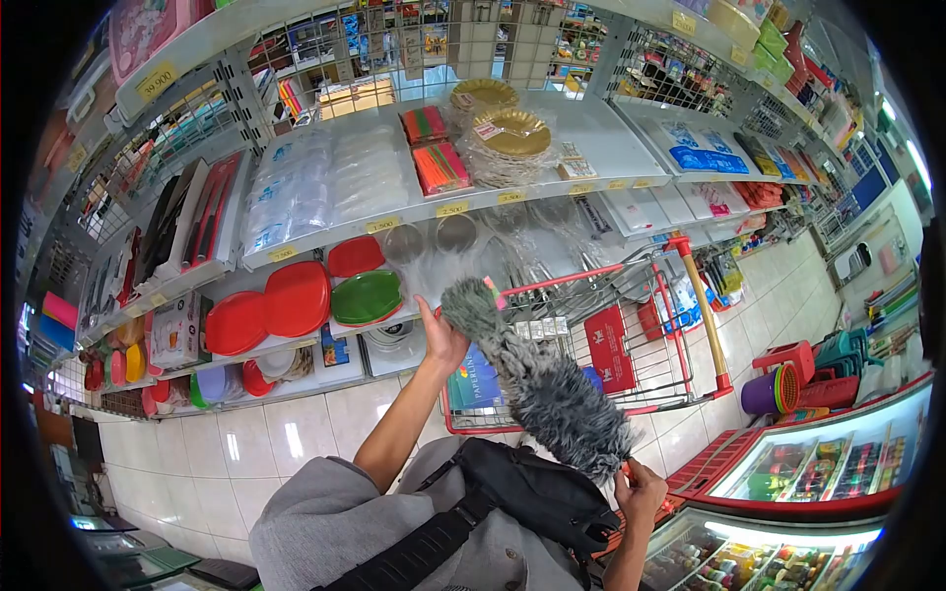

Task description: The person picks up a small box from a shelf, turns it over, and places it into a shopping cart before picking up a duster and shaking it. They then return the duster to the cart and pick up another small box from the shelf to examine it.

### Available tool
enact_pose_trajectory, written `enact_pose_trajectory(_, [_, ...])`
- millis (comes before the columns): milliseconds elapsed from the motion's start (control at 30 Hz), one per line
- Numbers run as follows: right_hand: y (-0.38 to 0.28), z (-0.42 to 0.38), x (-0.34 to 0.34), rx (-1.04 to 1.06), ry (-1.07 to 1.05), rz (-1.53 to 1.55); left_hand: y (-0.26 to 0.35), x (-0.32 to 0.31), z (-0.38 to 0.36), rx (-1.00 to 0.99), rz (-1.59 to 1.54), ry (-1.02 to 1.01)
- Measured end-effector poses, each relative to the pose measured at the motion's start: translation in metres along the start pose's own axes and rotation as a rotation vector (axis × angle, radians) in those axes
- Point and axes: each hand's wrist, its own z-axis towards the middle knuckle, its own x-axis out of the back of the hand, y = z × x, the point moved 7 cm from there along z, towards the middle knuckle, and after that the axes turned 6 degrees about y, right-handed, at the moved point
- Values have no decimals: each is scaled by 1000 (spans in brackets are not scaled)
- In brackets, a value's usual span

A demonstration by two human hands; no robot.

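Note:
A long fluffy duster (562, 394) lies slantwise in front of my body, greenish grey at its upper end and darker grey lower down. My left hand (443, 337) grips its upper end from the side, with some fingers hidden behind the pile. A small pink and green tag (494, 293) shows near that end. At the lower end, my right hand (639, 490) is closed around the duster's handle, where a bit of orange shows. Beneath the duster stands a shopping cart (708, 320) holding a blue Paperline pack (474, 382) and a red flat pack (610, 350).
Ahead are store shelves (370, 212) with gold plates (512, 132), red trays (296, 298), a green tray (367, 297) and knives (212, 212). To the right are stacked baskets (771, 390), stools (788, 362) and glass-topped freezers (808, 463). A black bag (532, 488) hangs across my chest.

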Motion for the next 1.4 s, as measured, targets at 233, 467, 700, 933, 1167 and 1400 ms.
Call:
enact_pose_trajectory(233, [2, 0, -4, -2, -61, -4, 3, -3, -1, -40, 21, -32])
enact_pose_trajectory(467, [1, 2, 3, 21, 42, -15, -4, 11, 3, -2, -3, 56])
enact_pose_trajectory(700, [6, 3, 1, -1, 44, -69, 0, -4, -2, -37, 86, -92])
enact_pose_trajectory(933, [4, 1, -5, 10, -12, -52, -2, 3, 2, -27, 88, -59])
enact_pose_trajectory(1167, [5, 7, -6, -7, 30, -76, 0, -5, 4, -73, 107, -147])
enact_pose_trajectory(1400, [19, 7, -10, 12, 37, -148, -8, 8, 13, -77, 172, -97])
